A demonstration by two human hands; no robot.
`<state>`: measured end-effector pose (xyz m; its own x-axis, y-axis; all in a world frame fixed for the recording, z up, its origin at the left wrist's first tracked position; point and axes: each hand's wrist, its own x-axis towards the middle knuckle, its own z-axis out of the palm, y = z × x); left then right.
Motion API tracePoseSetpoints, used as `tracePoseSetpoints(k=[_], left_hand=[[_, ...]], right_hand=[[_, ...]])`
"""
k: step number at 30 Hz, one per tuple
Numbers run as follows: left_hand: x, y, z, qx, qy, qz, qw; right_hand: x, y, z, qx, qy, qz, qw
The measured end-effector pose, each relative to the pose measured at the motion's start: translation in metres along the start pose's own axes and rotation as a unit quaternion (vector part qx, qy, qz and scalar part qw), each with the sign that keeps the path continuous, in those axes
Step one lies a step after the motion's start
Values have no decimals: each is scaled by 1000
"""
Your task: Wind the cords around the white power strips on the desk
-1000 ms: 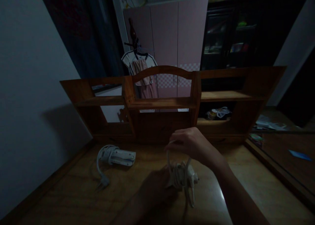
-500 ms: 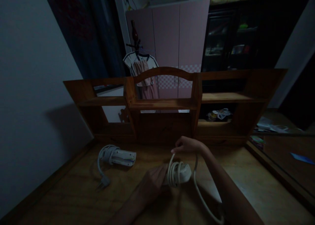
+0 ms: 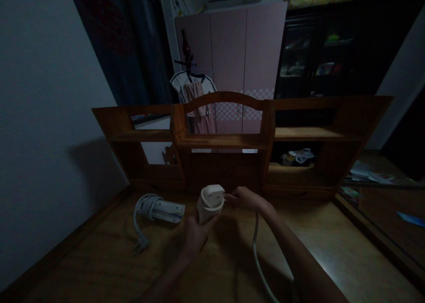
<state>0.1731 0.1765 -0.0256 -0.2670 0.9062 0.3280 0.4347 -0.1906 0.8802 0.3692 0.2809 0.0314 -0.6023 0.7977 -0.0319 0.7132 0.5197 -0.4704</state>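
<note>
The left hand [image 3: 195,232] holds a white strip [image 3: 210,202] upright just above the worktop [image 3: 332,250], near the middle of the view. Its grip is closed round the strip's lower half, over turns of cord wound about the body. At 3 o'clock from the strip's top, the right hand [image 3: 244,198] has its grip pinched shut on the cord [image 3: 257,254], fingertips almost touching the strip. From that pinch the loose cord drops toward 6 o'clock along the right forearm and runs out of view at the bottom edge.

At 9 o'clock from the held strip, a second strip [image 3: 164,210] lies flat on the worktop with its own cord bundled at its far end. Its plug [image 3: 139,245] lies free at 7 o'clock from it.

At 12 o'clock stands a wooden hutch [image 3: 219,140]. A crumpled bag [image 3: 297,156] sits in its lower compartment at 2 o'clock. The room is dim, and finer detail on the strips cannot be made out.
</note>
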Motion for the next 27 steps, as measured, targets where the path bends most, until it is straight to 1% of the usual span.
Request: tracePoseSetpoints(k=[1,3,6,8,13,17,22,27], left_hand=[[4,4,-2,-31,7,-48,998],[10,11,-7,-103,-7,-114,988],[15,18,-13,-209,-56,-160,963],[15,19,-14,-246,-60,-176,951],[15,15,-13,-284,-30,-163,944],[15,13,-13,-285,2,-143,948],[14,17,-16,-250,49,-107,961],[10,22,-16,-221,54,-72,971]], right_hand=[[-2,-7,0,-14,11,7,1000],[-7,-21,0,-44,35,19,998],[-15,-36,-2,-71,52,18,996],[-19,-38,-5,-71,46,13,996],[-19,-19,-17,-32,7,9,999],[-24,-7,-30,8,-14,10,1000],[-39,-2,-48,34,-10,7,999],[-55,6,-64,41,-12,2,999]])
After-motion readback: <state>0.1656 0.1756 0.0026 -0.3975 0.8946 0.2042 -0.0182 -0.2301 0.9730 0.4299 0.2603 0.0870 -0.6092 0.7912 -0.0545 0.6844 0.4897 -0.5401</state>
